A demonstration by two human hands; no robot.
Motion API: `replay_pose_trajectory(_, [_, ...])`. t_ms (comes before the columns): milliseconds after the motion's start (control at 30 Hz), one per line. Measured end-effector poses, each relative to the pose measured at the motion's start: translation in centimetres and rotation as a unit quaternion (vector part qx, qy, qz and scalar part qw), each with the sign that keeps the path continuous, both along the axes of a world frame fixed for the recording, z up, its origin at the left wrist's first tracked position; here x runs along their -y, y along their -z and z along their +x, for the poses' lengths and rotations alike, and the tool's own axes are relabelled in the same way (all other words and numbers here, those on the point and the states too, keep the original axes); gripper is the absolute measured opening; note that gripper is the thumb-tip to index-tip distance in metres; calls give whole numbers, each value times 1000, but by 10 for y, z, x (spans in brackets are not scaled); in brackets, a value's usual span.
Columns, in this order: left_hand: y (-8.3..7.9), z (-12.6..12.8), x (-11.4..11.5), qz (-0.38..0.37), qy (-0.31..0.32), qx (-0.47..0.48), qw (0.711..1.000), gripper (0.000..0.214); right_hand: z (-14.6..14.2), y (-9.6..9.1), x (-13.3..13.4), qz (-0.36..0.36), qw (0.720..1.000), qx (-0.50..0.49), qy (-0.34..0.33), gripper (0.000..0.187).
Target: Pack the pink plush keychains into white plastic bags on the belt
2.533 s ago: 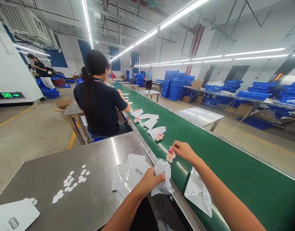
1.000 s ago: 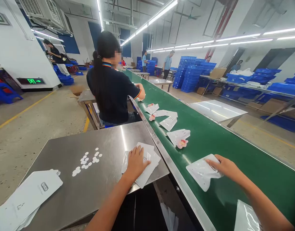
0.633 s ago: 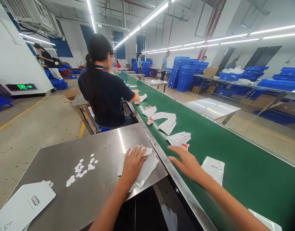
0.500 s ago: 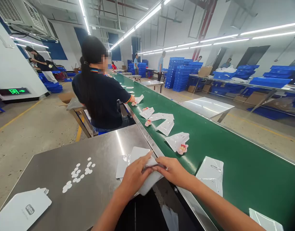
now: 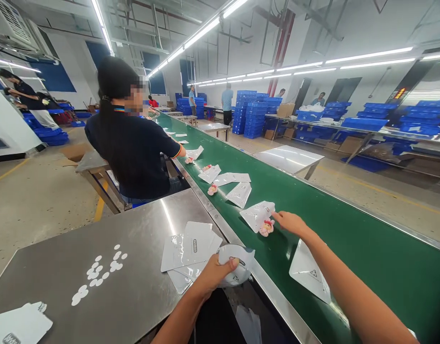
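My left hand (image 5: 217, 273) grips a white plastic pouch (image 5: 237, 267) with its thumb pressed on the printed side; the pouch bulges above the metal edge of the green belt. Stretched out over the belt, my right hand (image 5: 290, 222) has its fingers extended and holds nothing I can see. Its fingertips are beside a pink plush doll (image 5: 266, 228) and the edge of a flat white pouch (image 5: 258, 214); whether they touch is not clear. Several more pouches (image 5: 193, 246) lie fanned on the steel table to the left of my left hand.
The green conveyor belt (image 5: 348, 220) runs away ahead, carrying more pouches (image 5: 239, 193) and another plush doll (image 5: 212, 189). White round stickers or discs (image 5: 94, 272) are scattered on the steel table (image 5: 141, 234). A co-worker (image 5: 128, 138) sits at the belt ahead, one arm over it.
My right hand has let go of the pouch and moved right, over the belt to the plush doll. The pouch stays in my left hand, now bulged and printed side up. The view has turned right.
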State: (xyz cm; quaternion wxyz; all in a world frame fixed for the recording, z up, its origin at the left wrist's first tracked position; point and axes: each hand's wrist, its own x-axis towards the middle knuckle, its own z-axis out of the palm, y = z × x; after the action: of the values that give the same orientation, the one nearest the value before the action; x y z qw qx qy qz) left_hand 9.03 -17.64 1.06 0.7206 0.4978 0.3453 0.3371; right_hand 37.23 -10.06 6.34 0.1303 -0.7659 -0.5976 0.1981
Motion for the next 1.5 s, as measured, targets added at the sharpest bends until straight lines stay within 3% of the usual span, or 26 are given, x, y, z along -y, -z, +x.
replay_pose_trajectory(67, [-1,6,-1,5,1,21,1000,37,9,8,-3,-25,998,-42,-39,38])
replay_pose_trajectory(167, [-4,16,-2,31,10,33,999,35,1,5,15,40,988,-118,-91,36])
replay_pose_trajectory(300, [-7,29,0,89,11,-11,996,30,-29,-27,58,180,940,-273,-96,32])
replay_pose_trajectory(400, [-8,36,3,124,1,-62,990,28,-50,-46,86,181,911,-357,-104,28])
replay_pose_trajectory(500, [-11,40,7,138,12,-90,986,33,-60,-47,102,137,940,-282,-137,28])
replay_pose_trajectory(567, [-14,41,10,134,23,-93,986,38,-62,-42,109,153,958,-184,-159,27])
replay_pose_trajectory(667, [-16,44,11,125,45,-79,988,39,-62,-38,119,182,949,-87,-241,28])
replay_pose_trajectory(767, [-17,51,14,144,57,-94,983,32,-64,-41,135,125,939,-53,-315,33])
replay_pose_trajectory(867, [-21,61,20,177,75,-132,972,27,-62,-46,146,76,942,-37,-326,33])
replay_pose_trajectory(933, [-28,65,23,197,118,-124,965,39,-53,-44,147,66,948,-35,-308,37])
replay_pose_trajectory(1033, [-37,58,19,218,154,-106,958,75,-18,-32,138,51,976,-16,-212,45])
replay_pose_trajectory(1133, [-30,38,1,251,89,-209,941,75,36,-15,123,15,992,37,-120,49])
replay_pose_trajectory(1267, [-2,7,-29,368,-14,-393,843,61,85,-14,86,-44,989,111,-89,36])
replay_pose_trajectory(1333, [11,-5,-41,396,-29,-456,796,59,78,-23,55,-18,981,183,-54,35])
replay_pose_trajectory(1400, [20,-14,-49,403,-31,-494,769,58,49,-29,15,50,969,233,-62,33])
replay_pose_trajectory(1500, [30,-22,-55,408,-29,-511,756,56,-12,-24,-52,142,948,208,-196,29])
